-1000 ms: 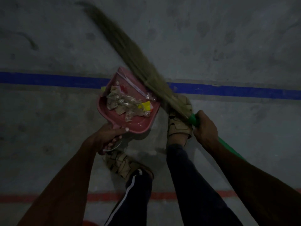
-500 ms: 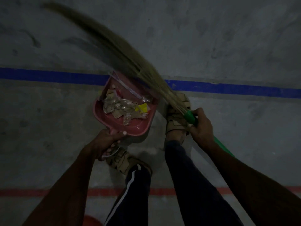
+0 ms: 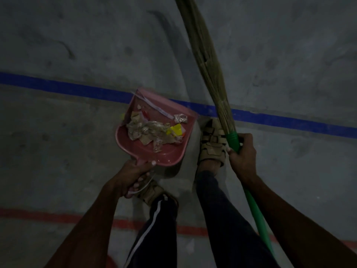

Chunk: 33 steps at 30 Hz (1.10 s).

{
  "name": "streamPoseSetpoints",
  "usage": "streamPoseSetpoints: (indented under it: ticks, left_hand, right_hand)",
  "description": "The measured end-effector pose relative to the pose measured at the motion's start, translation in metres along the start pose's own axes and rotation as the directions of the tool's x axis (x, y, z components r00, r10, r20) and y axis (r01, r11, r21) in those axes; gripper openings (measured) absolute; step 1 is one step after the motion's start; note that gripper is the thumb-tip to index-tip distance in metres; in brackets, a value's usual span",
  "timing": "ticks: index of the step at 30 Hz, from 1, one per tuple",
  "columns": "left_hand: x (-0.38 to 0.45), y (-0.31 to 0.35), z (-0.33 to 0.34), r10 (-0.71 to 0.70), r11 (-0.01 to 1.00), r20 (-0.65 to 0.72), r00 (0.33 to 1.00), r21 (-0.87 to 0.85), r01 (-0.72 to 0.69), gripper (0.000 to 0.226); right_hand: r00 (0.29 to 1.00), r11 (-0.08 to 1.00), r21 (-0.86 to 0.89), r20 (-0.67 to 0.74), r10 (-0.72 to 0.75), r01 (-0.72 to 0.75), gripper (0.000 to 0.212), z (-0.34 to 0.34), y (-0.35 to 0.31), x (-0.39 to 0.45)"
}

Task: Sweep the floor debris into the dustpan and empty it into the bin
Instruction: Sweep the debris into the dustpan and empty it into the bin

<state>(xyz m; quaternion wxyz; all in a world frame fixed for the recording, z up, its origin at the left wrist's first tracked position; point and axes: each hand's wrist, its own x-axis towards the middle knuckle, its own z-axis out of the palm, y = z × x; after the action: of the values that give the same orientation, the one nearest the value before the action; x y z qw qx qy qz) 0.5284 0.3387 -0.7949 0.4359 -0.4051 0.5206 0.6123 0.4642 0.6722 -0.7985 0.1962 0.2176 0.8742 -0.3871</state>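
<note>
A pink dustpan [image 3: 164, 157] is held above the grey floor, its handle gripped by my left hand [image 3: 133, 176]. Inside it lies a heap of debris [image 3: 154, 130]: crumpled wrappers, a yellow scrap and a white paper strip. My right hand [image 3: 242, 153] grips the green handle of a grass broom [image 3: 210, 68]. The broom's bristles point up and away, to the right of the dustpan and apart from it. No bin is clearly in view.
My two sandalled feet [image 3: 212, 144] stand just behind and right of the dustpan. A blue line [image 3: 58, 88] crosses the concrete floor ahead and a red line [image 3: 58, 217] runs behind my feet. A red object's edge [image 3: 111, 263] shows at the bottom.
The broom has swung from lying over the dustpan, pointing up left, to pointing nearly straight up on the dustpan's right. The dustpan and left hand have barely moved.
</note>
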Motion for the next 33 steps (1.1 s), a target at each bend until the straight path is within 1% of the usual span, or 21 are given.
streamPoseSetpoints:
  ticks: [2, 5, 8, 11, 14, 16, 20, 24, 27, 29, 31, 33]
  left_hand:
    - [-0.025, 0.005, 0.006, 0.017, 0.999, -0.006, 1.000, -0.042, -0.017, 0.042]
    - [-0.070, 0.015, 0.017, 0.029, 1.000, -0.025, 0.999, -0.007, -0.030, 0.042]
    - [-0.127, 0.027, 0.026, 0.042, 0.999, -0.041, 0.998, 0.004, -0.042, 0.043]
    - [-0.203, 0.043, 0.035, 0.026, 0.999, -0.074, 0.997, -0.043, -0.029, 0.045]
    - [-0.295, 0.057, 0.040, 0.031, 0.999, -0.064, 0.998, -0.018, -0.032, 0.055]
    - [-0.355, 0.060, 0.039, 0.062, 0.998, -0.075, 0.995, -0.013, -0.064, 0.055]
    - [-0.467, 0.057, 0.039, 0.132, 0.986, -0.185, 0.974, -0.079, -0.148, 0.044]
    - [-0.554, 0.049, 0.047, 0.185, 0.952, -0.302, 0.935, -0.181, -0.247, 0.044]
    - [-0.604, 0.042, 0.058, 0.244, 0.903, -0.374, 0.895, -0.249, -0.350, 0.050]
    - [-0.628, 0.037, 0.069, 0.271, 0.865, -0.415, 0.869, -0.290, -0.409, 0.053]
    - [-0.646, 0.032, 0.083, 0.286, 0.823, -0.463, 0.839, -0.330, -0.463, 0.053]
    - [-0.658, 0.025, 0.102, 0.267, 0.778, -0.515, 0.814, -0.384, -0.498, 0.056]
  right_hand:
    - [0.999, 0.999, 0.011, 0.021, -0.041, 0.041, 0.037, -0.006, -0.018, -0.006]
    - [0.995, 0.996, 0.029, 0.044, -0.090, 0.089, 0.048, -0.027, -0.052, -0.015]
    - [0.991, 0.992, 0.044, 0.044, -0.123, 0.121, 0.053, -0.059, -0.097, -0.031]
    - [0.986, 0.986, 0.038, 0.033, -0.164, 0.162, 0.057, -0.104, -0.149, -0.060]
    - [0.979, 0.979, 0.039, 0.045, -0.200, 0.198, 0.059, -0.152, -0.208, -0.102]
    - [0.970, 0.970, 0.049, 0.049, -0.239, 0.237, 0.061, -0.183, -0.249, -0.135]
    - [0.942, 0.942, 0.041, 0.031, -0.334, 0.333, 0.063, -0.242, -0.326, -0.216]
    - [0.912, 0.912, 0.011, 0.029, -0.409, 0.409, 0.064, -0.278, -0.388, -0.290]
    - [0.869, 0.872, 0.016, 0.081, -0.488, 0.488, 0.064, -0.295, -0.426, -0.322]
    - [0.821, 0.832, 0.035, 0.144, -0.553, 0.554, 0.062, -0.301, -0.445, -0.336]
    - [0.742, 0.768, 0.054, 0.221, -0.633, 0.638, 0.060, -0.303, -0.459, -0.347]
    - [0.652, 0.698, 0.067, 0.303, -0.695, 0.713, 0.059, -0.304, -0.470, -0.355]
